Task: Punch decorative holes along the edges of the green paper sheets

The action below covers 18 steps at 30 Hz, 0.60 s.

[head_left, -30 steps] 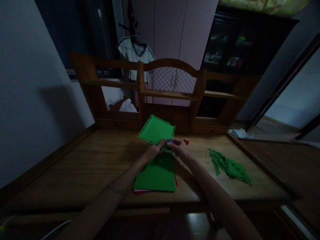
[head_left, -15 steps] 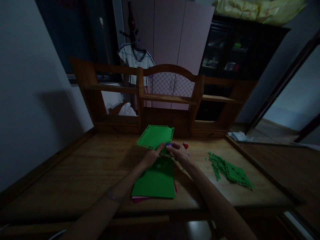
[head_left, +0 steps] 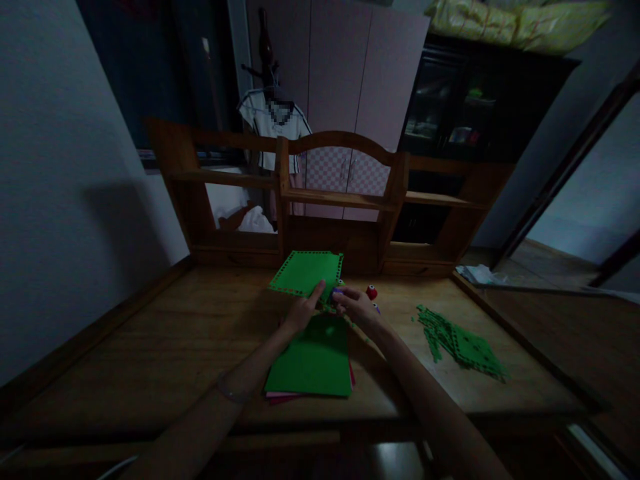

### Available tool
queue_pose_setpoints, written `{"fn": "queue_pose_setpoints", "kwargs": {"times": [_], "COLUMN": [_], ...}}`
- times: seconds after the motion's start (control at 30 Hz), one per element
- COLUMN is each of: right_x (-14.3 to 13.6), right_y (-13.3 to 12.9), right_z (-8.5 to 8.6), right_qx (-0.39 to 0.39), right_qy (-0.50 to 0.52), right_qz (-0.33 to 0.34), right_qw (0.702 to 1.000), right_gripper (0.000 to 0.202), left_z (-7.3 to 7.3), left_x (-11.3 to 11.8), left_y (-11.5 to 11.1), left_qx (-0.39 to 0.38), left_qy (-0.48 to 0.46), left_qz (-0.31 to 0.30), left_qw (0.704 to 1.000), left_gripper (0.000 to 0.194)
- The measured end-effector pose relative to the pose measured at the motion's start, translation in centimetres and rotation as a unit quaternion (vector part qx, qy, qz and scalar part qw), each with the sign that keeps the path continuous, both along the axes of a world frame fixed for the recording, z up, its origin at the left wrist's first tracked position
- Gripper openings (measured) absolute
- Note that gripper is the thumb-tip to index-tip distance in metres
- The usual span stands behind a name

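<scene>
While the left hand (head_left: 300, 313) is pinching the green sheet (head_left: 304, 270) at twelve o'clock of the stack (head_left: 313, 363), the right hand (head_left: 357, 305) is grasping a purple object (head_left: 335, 291); probably light and fragile-edged, the sheet is wanting a central grip.

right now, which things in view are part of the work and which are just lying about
Likely in the job:
holed green sheet, in left hand
small purple tool, in right hand
paper stack
small red object
green paper scraps

Just about:
hanging shirt
yellow bag
</scene>
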State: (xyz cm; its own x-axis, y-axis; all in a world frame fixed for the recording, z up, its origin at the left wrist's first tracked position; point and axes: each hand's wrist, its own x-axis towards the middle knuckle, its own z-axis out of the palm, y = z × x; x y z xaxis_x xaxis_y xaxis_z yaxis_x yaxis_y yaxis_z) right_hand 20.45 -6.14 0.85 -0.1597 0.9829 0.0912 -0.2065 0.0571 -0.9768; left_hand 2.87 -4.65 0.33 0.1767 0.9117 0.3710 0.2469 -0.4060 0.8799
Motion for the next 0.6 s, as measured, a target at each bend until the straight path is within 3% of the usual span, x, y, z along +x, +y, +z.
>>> {"fn": "queue_pose_setpoints", "kwargs": {"times": [0.23, 0.37, 0.6], "right_x": [-0.1, -0.1, 0.3], "right_y": [-0.1, 0.0, 1.0], "right_z": [0.2, 0.4, 0.0], "right_qx": [-0.009, -0.016, -0.05], "right_qy": [0.027, 0.069, 0.131], "right_qz": [-0.002, -0.007, 0.0], "right_qw": [1.0, 0.997, 0.99], "right_gripper": [0.038, 0.035, 0.033], "left_z": [-0.3, 0.1, 0.5], "left_x": [0.1, 0.1, 0.2], "left_y": [0.7, 0.5, 0.4], "left_qx": [-0.068, -0.122, -0.092], "left_qy": [-0.021, -0.03, -0.079], "left_qz": [0.044, 0.038, 0.048], "left_qw": [0.996, 0.991, 0.991], "left_gripper": [0.053, 0.054, 0.055]}}
